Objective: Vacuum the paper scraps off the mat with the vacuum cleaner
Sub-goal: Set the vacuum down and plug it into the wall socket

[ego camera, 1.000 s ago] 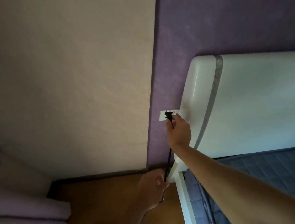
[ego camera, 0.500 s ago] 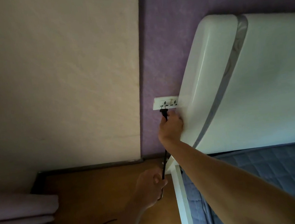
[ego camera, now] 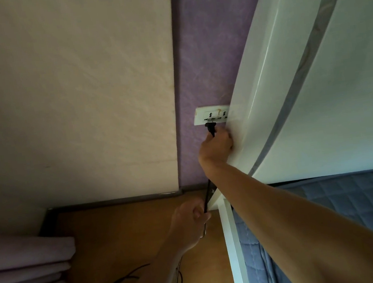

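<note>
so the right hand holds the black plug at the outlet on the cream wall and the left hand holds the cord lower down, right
No: the head view shows the outlet on the purple wall, not the cream one. The right hand holds the black plug there, and the left hand holds the cord lower down.

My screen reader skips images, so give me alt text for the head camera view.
The right hand holds a black plug at a white wall socket beside a white headboard. The left hand grips the cord lower down, above the wooden floor.

Likely a home bedroom: white headboard (ego camera: 314, 78), quilted blue bedding (ego camera: 352, 196), purple wall (ego camera: 204, 45).
</note>
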The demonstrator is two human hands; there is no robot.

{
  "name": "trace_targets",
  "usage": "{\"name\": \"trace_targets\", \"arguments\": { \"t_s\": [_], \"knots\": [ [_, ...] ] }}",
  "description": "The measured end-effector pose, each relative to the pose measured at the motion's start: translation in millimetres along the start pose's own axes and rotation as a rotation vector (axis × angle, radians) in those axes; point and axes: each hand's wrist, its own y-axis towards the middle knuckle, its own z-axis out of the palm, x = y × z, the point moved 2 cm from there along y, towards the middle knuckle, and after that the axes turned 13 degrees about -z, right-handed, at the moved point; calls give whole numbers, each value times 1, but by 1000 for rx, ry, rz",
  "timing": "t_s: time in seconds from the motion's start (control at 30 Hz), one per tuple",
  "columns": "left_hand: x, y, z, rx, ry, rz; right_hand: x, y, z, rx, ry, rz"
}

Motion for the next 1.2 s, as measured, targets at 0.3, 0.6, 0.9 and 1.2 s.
{"name": "trace_targets", "arguments": {
  "t_s": [0.3,0.6,0.9,1.2],
  "knots": [
    [0,2,5,-2,-42,14,5,3,-7,85,-107,-58],
    [-3,6,10,-28,-45,49,12,8,-8,158,-273,-49],
    [-3,19,5,-13,-78,114,25,20,-10,174,-400,-48],
    [-5,20,-3,-27,-4,135,22,22,-7,239,-459,-112]
  ]
}}
